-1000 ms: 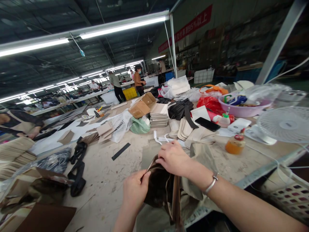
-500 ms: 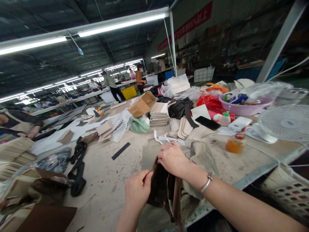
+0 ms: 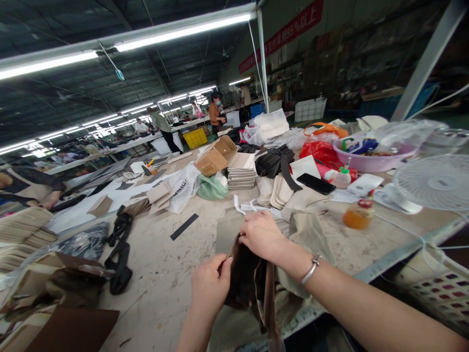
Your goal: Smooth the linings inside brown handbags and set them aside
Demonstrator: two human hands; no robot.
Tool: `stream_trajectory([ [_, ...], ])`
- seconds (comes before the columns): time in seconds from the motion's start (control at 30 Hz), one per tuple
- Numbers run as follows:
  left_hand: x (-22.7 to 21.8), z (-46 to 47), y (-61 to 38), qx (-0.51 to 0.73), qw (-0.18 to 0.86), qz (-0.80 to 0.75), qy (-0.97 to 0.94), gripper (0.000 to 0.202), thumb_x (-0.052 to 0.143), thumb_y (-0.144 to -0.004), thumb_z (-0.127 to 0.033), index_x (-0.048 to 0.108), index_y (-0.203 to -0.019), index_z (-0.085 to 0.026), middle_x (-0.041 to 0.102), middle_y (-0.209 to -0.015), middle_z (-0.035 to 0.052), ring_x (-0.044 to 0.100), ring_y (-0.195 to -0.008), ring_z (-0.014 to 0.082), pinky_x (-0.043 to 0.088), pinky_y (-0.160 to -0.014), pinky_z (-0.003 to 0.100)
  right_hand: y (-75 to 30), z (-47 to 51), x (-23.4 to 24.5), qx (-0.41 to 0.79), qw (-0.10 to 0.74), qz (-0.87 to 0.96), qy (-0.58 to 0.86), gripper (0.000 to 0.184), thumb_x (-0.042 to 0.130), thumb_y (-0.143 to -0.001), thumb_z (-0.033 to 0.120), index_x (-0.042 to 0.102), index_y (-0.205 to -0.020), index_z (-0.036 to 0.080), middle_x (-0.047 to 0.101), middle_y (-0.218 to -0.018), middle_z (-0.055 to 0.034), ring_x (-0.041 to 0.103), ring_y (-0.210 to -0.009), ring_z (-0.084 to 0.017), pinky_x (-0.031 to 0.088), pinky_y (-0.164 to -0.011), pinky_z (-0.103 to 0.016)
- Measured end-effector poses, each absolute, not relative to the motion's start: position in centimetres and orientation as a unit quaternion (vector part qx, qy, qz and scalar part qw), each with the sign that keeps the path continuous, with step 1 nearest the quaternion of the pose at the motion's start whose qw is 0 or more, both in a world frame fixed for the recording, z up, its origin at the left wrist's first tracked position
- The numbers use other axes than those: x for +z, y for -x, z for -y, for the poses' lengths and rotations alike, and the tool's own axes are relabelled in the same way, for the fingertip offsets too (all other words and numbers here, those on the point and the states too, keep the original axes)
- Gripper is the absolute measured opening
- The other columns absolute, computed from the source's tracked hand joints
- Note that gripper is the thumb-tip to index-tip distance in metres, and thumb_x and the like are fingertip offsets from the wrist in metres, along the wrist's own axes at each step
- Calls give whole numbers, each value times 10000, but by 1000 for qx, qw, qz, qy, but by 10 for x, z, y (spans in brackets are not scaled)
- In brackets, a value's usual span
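Observation:
A brown bag (image 3: 245, 281) with a dark inside stands at the table's near edge, its mouth facing me. My left hand (image 3: 211, 281) pinches the left part of its rim between thumb and fingers. Farther along that same rim, my right hand (image 3: 261, 233) is closed on the edge, fingers curled over it; the fingertips are partly hidden. A metal bangle (image 3: 311, 269) circles my right wrist. Grey-green fabric (image 3: 309, 239) lies crumpled beside the bag, under my right forearm.
Stacked beige panels (image 3: 242, 171), a black phone (image 3: 315, 184), a jar of amber liquid (image 3: 357, 216) and a white fan (image 3: 437, 183) lie beyond and to the right. Black straps (image 3: 119, 264) and brown pieces (image 3: 69, 327) are on the left. A co-worker's hand (image 3: 51, 199) shows far left.
Both hands keep their hold on the bag's rim, almost in the same place. The view has shifted very slightly.

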State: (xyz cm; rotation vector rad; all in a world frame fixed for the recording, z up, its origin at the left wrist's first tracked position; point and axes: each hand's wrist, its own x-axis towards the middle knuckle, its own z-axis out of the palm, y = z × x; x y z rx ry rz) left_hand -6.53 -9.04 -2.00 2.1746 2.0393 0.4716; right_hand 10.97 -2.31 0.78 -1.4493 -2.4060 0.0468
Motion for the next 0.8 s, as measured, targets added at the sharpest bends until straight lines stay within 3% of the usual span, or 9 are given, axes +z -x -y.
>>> stream_trajectory([
  [0.17,-16,88,68,145,100,-671,-721,227,479,-876,-335,678,-859,-228,683,-716,10,599,-674,166,339,-598,243,-112,21,9,17,204,837,508,211,660,-738,331,647,-924,232,617,-907,-38,528,-917,-228,286,-779,-350],
  [0.23,-10,86,69,134,132,-666,-722,252,529,-844,-401,672,-972,-238,698,-776,16,612,-714,180,355,-613,246,-112,20,9,24,201,843,499,183,656,-746,334,661,-908,250,610,-923,-39,518,-938,-231,285,-782,-352],
  [0.37,4,78,68,85,136,-669,-725,530,576,-772,-545,574,-1215,-254,711,-810,36,632,-724,213,356,-605,262,-110,18,11,51,188,849,491,104,642,-752,322,688,-784,235,606,-886,-43,513,-926,-230,286,-775,-361],
  [0.5,11,64,58,60,93,-635,-764,317,545,-827,-456,643,-1083,-296,716,-838,26,639,-755,210,339,-612,260,-107,18,13,65,193,846,493,88,645,-729,276,692,-753,205,613,-866,-55,520,-916,-231,298,-776,-366],
  [0.63,7,50,49,58,79,-620,-778,185,521,-858,-332,680,-832,-240,707,-782,28,624,-721,178,314,-584,244,-112,16,13,87,199,838,500,104,658,-709,287,699,-769,212,622,-857,-49,546,-895,-230,332,-793,-375],
  [0.7,5,46,48,53,73,-621,-779,206,520,-858,-313,659,-742,-215,691,-727,25,608,-683,161,293,-563,240,-119,15,11,104,202,837,498,271,698,-674,355,694,-920,241,628,-910,-42,560,-901,-229,365,-803,-369],
  [0.8,5,43,50,39,56,-635,-769,222,527,-850,-323,633,-698,-201,667,-665,22,587,-635,151,260,-538,245,-135,17,8,178,254,825,473,673,746,-613,452,564,-1223,233,600,-1108,-76,550,-1005,-243,413,-847,-357],
])
